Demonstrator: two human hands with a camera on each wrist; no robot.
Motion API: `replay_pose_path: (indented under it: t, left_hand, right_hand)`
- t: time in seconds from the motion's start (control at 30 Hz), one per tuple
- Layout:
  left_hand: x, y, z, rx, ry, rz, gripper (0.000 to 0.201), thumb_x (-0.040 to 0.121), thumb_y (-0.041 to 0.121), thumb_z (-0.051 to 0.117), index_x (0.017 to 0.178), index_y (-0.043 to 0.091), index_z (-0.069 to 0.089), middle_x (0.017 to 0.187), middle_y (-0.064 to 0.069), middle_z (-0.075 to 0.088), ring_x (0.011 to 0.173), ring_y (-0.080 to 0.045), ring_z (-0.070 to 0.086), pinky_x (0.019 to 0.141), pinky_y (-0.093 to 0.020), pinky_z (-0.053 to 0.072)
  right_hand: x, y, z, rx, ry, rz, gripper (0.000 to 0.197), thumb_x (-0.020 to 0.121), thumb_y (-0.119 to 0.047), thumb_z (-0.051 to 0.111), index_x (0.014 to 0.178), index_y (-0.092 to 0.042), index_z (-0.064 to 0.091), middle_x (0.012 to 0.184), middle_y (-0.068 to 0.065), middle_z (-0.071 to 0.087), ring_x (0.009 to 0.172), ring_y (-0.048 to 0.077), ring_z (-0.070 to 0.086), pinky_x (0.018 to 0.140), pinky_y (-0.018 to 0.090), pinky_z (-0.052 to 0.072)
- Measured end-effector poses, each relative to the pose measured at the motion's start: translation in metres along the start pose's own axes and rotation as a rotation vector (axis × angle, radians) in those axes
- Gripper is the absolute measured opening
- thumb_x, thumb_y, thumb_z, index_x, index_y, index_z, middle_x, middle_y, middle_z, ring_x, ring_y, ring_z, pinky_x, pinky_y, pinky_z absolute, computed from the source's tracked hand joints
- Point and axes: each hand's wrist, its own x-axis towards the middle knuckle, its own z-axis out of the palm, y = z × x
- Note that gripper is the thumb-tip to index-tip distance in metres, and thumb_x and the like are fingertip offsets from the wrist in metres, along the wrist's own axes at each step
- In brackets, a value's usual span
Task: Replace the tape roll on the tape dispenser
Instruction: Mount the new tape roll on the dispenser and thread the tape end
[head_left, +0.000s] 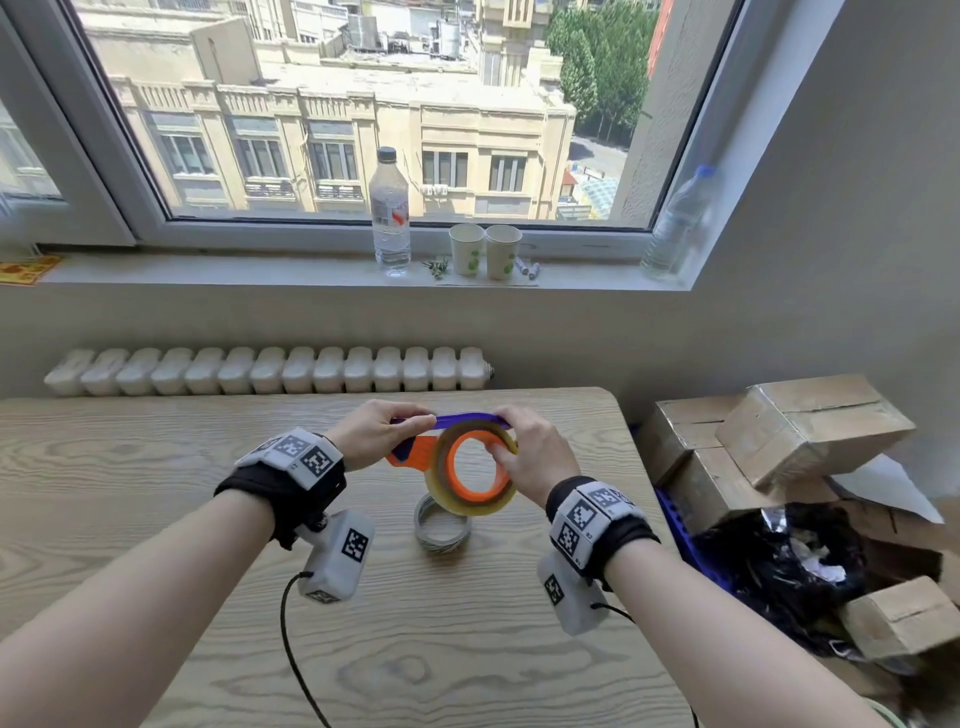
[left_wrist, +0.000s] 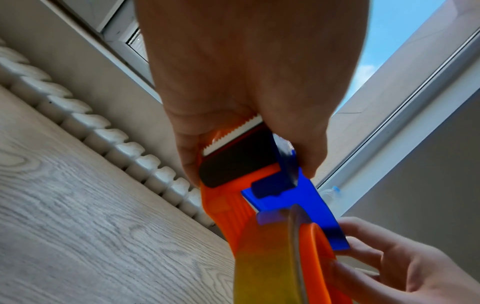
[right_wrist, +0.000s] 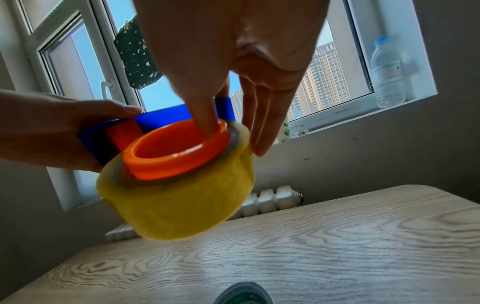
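I hold an orange and blue tape dispenser (head_left: 415, 451) above the wooden table (head_left: 156, 493). A yellowish clear tape roll (head_left: 470, 505) sits around the dispenser's orange hub (right_wrist: 171, 156). My left hand (head_left: 375, 431) grips the cutter end (left_wrist: 231, 135) of the dispenser. My right hand (head_left: 524, 452) grips the tape roll, thumb inside the orange hub and fingers along the roll's outer side (right_wrist: 262, 127). An empty grey cardboard core (head_left: 442, 526) lies on the table just below the roll.
A radiator (head_left: 270, 370) runs along the wall behind the table. Cardboard boxes (head_left: 789, 431) and a black bag (head_left: 779, 566) crowd the right. The windowsill carries water bottles (head_left: 390, 213) and two paper cups (head_left: 485, 250).
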Motion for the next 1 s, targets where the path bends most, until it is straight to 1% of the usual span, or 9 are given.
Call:
replay_pose_path:
  t: [0.17,0.3,0.37,0.43,0.53,0.63,0.73,0.87,1.0]
  left_hand:
    - [0.002,0.007,-0.003,0.035,0.019,0.023,0.024,0.09,0.036,0.052,0.103,0.019,0.064,0.079,0.004,0.062,0.07,-0.013,0.057,0.062,-0.021,0.048]
    - [0.003,0.019,-0.011,-0.349,0.151,-0.054,0.034,0.094,0.046,0.035,0.096,0.02,0.057,0.084,-0.006,0.06,0.076,-0.022,0.058,0.078,-0.035,0.047]
    - [0.003,0.02,-0.013,-0.529,0.155,-0.137,0.042,0.092,0.055,0.031,0.101,0.021,0.054,0.089,-0.011,0.062,0.079,-0.025,0.06,0.081,-0.037,0.049]
    - [0.001,0.018,-0.012,-0.545,0.118,-0.216,0.049,0.089,0.057,0.036,0.097,0.013,0.056,0.091,-0.015,0.062,0.083,-0.027,0.061,0.08,-0.035,0.05]
    - [-0.004,0.014,-0.007,-0.489,-0.049,-0.281,0.048,0.087,0.055,0.044,0.083,0.01,0.062,0.087,-0.011,0.063,0.081,-0.022,0.061,0.079,-0.033,0.048]
    - [-0.006,0.011,-0.003,-0.574,-0.168,-0.227,0.042,0.08,0.055,0.056,0.091,0.016,0.066,0.092,-0.007,0.067,0.088,-0.02,0.063,0.087,-0.035,0.046]
    - [-0.005,0.009,0.0,-0.717,-0.255,-0.137,0.057,0.053,0.053,0.079,0.098,0.02,0.069,0.097,0.0,0.073,0.091,-0.013,0.067,0.085,-0.031,0.048]
    - [-0.003,0.013,0.004,-0.788,-0.328,-0.054,0.04,0.061,0.027,0.078,0.099,0.017,0.069,0.095,0.0,0.074,0.09,-0.015,0.068,0.076,-0.027,0.051]
    - [-0.001,0.016,0.01,-0.849,-0.31,0.007,0.065,0.054,0.029,0.086,0.112,0.01,0.064,0.106,-0.009,0.071,0.098,-0.022,0.066,0.093,-0.04,0.047]
  right_hand:
    - [0.0,0.0,0.003,0.091,0.044,0.053,0.025,0.086,-0.028,0.059,0.11,-0.023,0.06,0.103,0.001,0.069,0.093,0.023,0.062,0.078,0.029,0.045]
    - [0.005,0.002,0.002,0.29,0.063,0.163,0.021,0.082,-0.028,0.065,0.101,-0.02,0.065,0.09,0.001,0.068,0.087,0.02,0.06,0.075,0.026,0.042]
    - [0.008,0.001,0.004,0.431,0.066,0.225,0.013,0.078,-0.023,0.068,0.091,-0.02,0.067,0.078,-0.002,0.065,0.083,0.026,0.062,0.076,0.034,0.051]
    - [0.011,-0.003,0.002,0.592,0.051,0.291,0.008,0.078,-0.018,0.07,0.079,-0.022,0.063,0.075,0.002,0.063,0.077,0.031,0.064,0.069,0.043,0.058]
    - [0.012,-0.012,-0.002,0.812,-0.015,0.353,0.012,0.083,-0.007,0.065,0.08,-0.017,0.06,0.079,0.009,0.059,0.067,0.024,0.059,0.05,0.031,0.056]
    - [0.012,-0.019,-0.005,0.948,-0.07,0.373,0.01,0.084,-0.002,0.061,0.091,-0.009,0.06,0.077,0.008,0.06,0.064,0.021,0.061,0.056,0.034,0.057]
    - [0.013,-0.02,-0.002,1.006,-0.105,0.404,0.009,0.085,-0.004,0.062,0.092,-0.008,0.06,0.079,0.009,0.063,0.063,0.022,0.064,0.065,0.04,0.058]
    - [0.012,-0.02,0.001,1.012,-0.129,0.427,0.014,0.085,-0.007,0.063,0.099,-0.004,0.061,0.084,0.012,0.065,0.068,0.025,0.066,0.066,0.04,0.059]
    - [0.012,-0.021,0.002,1.035,-0.149,0.428,0.021,0.086,-0.012,0.064,0.104,-0.002,0.061,0.091,0.014,0.066,0.075,0.026,0.068,0.066,0.035,0.061]
